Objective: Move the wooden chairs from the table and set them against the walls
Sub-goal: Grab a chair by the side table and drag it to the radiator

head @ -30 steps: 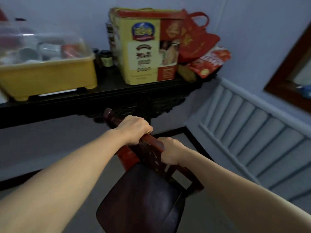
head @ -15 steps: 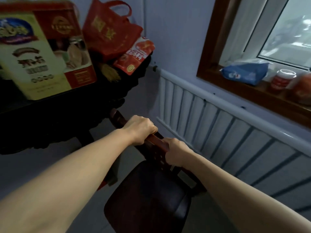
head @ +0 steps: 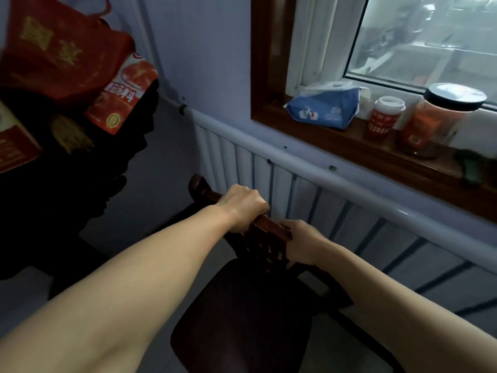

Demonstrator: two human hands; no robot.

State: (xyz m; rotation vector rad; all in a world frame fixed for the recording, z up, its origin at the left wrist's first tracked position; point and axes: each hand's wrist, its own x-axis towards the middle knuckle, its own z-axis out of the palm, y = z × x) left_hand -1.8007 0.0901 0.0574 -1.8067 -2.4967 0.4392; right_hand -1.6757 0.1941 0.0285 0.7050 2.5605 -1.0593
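Observation:
A dark reddish wooden chair (head: 242, 313) fills the lower middle of the view, its seat toward me and its carved backrest facing the wall. My left hand (head: 242, 205) grips the backrest's top rail near its left end. My right hand (head: 301, 246) holds the right part of the same rail, fingers curled round it. The backrest stands close to a white ribbed radiator (head: 336, 219) that runs along the wall under the window. The chair's legs are hidden.
A dark side table (head: 80, 189) at the left carries a red bag (head: 61, 49) and red packets. The brown window sill (head: 376, 154) holds a blue pack (head: 325, 109), a small red jar (head: 384, 119) and a large jar (head: 441, 119).
The view has swung right, from the dark side table to the radiator and window. The chair has come with it toward that wall, both hands keeping their grip on the rail.

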